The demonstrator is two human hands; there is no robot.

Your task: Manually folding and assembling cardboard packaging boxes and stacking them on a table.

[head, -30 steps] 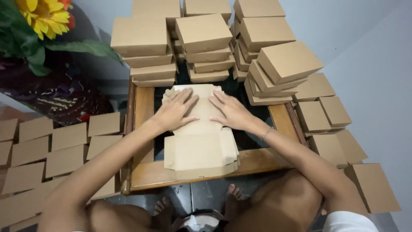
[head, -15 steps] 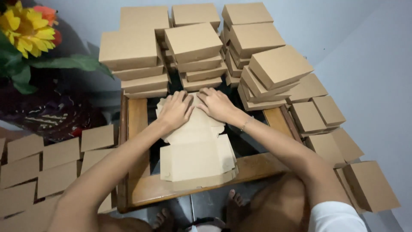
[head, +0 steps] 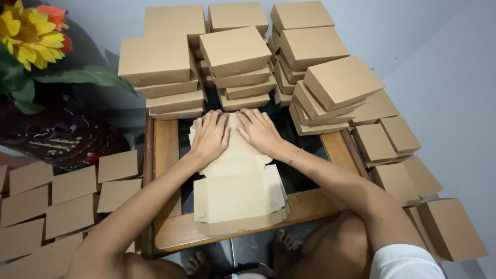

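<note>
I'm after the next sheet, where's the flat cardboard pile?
The flat cardboard pile lies on the wooden table, under the left hand and right hand.

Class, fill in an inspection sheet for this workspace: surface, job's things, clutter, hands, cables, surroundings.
Surface: low wooden table with a dark glass centre.
Job's things: flat box blanks stacked on the table.
Clutter: folded boxes stacked behind; flat lids on the floor at left, more boxes at right.
Hands: left hand and right hand press flat on the top blank's far end.
Cables: nothing seen.
Surroundings: sunflowers, pale wall.
</note>
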